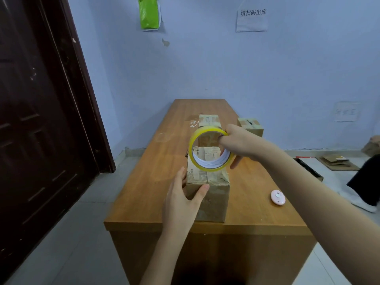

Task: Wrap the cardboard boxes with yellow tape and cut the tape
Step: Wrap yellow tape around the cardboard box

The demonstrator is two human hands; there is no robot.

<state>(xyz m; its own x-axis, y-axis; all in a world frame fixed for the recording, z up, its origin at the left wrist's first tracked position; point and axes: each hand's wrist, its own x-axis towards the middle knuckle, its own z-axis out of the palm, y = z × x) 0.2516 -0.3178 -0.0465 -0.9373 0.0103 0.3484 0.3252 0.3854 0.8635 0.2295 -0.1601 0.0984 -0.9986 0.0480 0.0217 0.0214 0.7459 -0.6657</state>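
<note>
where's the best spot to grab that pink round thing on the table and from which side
Take the pink round thing by its rim, fingers on opposite edges, coming straight down from above. It lies flat and low on the table, apart from the nearest box, with bare wood all round it. The right hand is nearer, but it holds the tape roll.

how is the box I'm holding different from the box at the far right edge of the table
The near box stands at the front of the table, with the left hand gripping its top corner; the far box sits untouched at the right edge. The near box looks much larger in view, though it is closer to the camera. The yellow tape roll, held by the right hand, hovers over the near box only. Both are brown cardboard carrying old tape.
</note>
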